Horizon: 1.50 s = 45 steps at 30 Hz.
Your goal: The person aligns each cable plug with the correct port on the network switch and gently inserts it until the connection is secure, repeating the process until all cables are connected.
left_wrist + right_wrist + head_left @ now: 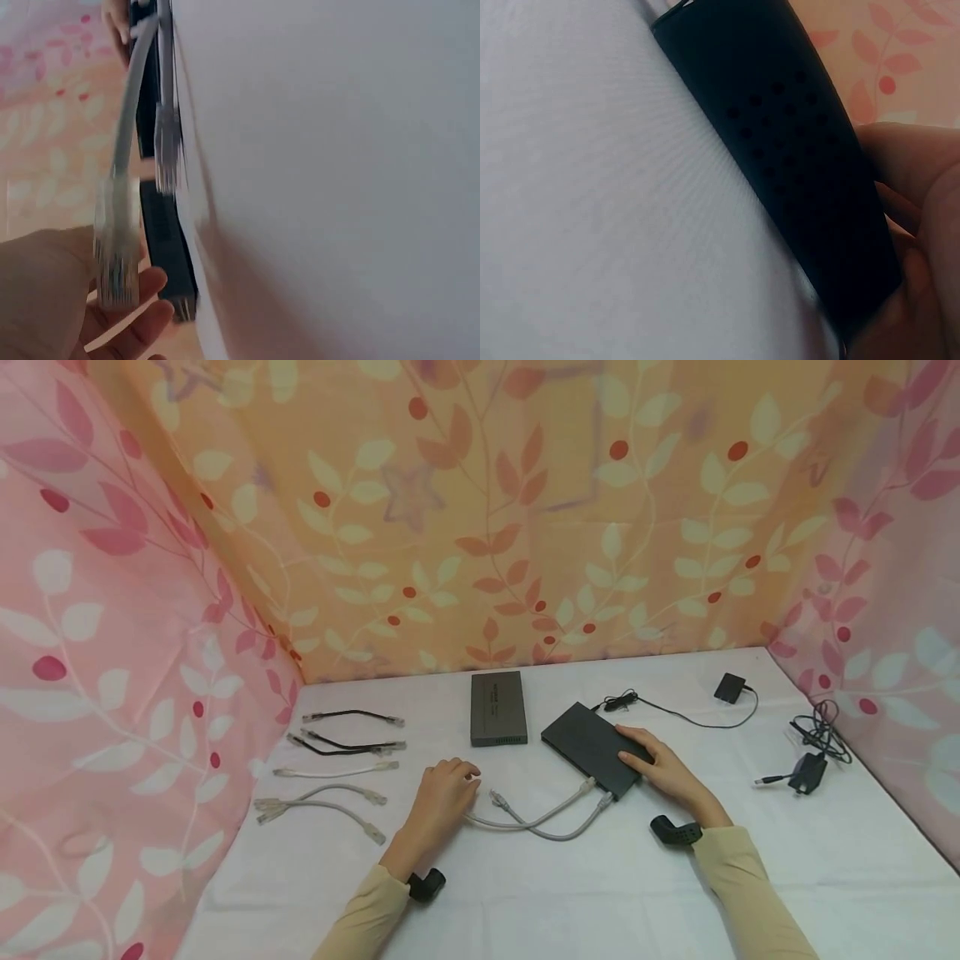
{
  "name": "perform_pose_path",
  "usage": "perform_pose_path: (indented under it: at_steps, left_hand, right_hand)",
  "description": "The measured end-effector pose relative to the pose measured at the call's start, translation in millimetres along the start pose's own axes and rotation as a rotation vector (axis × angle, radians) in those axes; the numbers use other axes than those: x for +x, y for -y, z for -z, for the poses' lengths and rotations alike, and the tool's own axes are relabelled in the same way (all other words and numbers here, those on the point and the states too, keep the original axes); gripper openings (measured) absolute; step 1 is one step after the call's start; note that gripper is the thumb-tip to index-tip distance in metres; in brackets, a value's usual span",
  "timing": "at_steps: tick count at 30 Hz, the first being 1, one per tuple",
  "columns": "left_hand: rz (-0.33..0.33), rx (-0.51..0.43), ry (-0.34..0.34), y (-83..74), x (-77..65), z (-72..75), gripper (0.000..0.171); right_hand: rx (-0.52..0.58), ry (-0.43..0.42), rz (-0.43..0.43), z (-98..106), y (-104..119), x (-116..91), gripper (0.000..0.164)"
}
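Note:
A dark network switch (581, 739) lies at an angle right of the middle of the table. My right hand (675, 775) grips its right end, thumb and fingers over the top; the right wrist view shows its vented side (780, 142). Two grey network cables run from its front edge and cross on the table. My left hand (442, 797) is by the free end of one cable (498, 826). In the left wrist view that cable's clear plug (118, 244) stands before the loosely bent fingers (142, 330), not pinched. The other cable's plug (166, 150) lies farther off.
A second grey-brown network box (498, 708) lies behind. Several short black, white and grey cables (333, 771) lie at the left. A thin black lead joins the switch to a power adapter (730, 688); another adapter (808, 773) with a coiled lead lies at the right. Patterned cloth (450, 527) surrounds the table.

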State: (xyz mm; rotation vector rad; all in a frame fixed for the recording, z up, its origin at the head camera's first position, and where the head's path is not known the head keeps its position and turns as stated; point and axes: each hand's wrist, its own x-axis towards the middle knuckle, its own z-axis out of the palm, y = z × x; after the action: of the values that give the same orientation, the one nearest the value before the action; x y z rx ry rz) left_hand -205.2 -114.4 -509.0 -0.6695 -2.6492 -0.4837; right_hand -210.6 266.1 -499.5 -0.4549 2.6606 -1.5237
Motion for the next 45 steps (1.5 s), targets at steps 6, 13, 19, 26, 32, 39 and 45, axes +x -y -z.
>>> perform_pose_path:
  at_steps: [6, 13, 19, 26, 32, 39, 45]
  left_hand:
    - [-0.01, -0.029, 0.017, 27.0, -16.6, 16.0, 0.009]
    - [-0.005, -0.011, 0.05, 58.3, -38.4, 39.6, 0.011]
    - [0.034, 0.013, 0.141, 78.2, -58.0, 63.7, 0.007]
    - [0.11, -0.055, 0.305, 88.4, -75.5, 84.2, 0.009]
    - [0.105, -0.118, 0.365, 94.7, -81.9, 97.7, 0.01]
    - [0.132, -0.2, 0.459, 99.9, -83.6, 110.5, 0.017]
    - [0.133, -0.2, 0.464, 103.1, -84.8, 112.4, 0.02]
  right_hand:
    - [0.0, -0.007, -0.005, 0.6, -0.9, -0.7, 0.053]
    - [0.003, -0.004, 0.012, 0.5, -1.6, -0.7, 0.052]
    - [0.007, -0.002, 0.009, -0.3, -0.8, -0.8, 0.053]
    - [0.002, -0.003, 0.011, 0.5, -1.0, -0.4, 0.053]
    - [0.013, 0.0, 0.013, 0.5, -2.1, -0.6, 0.053]
    - [0.014, 0.0, 0.01, -0.1, -1.6, -0.6, 0.053]
    - [0.017, 0.0, 0.01, 0.6, -1.1, -0.1, 0.053]
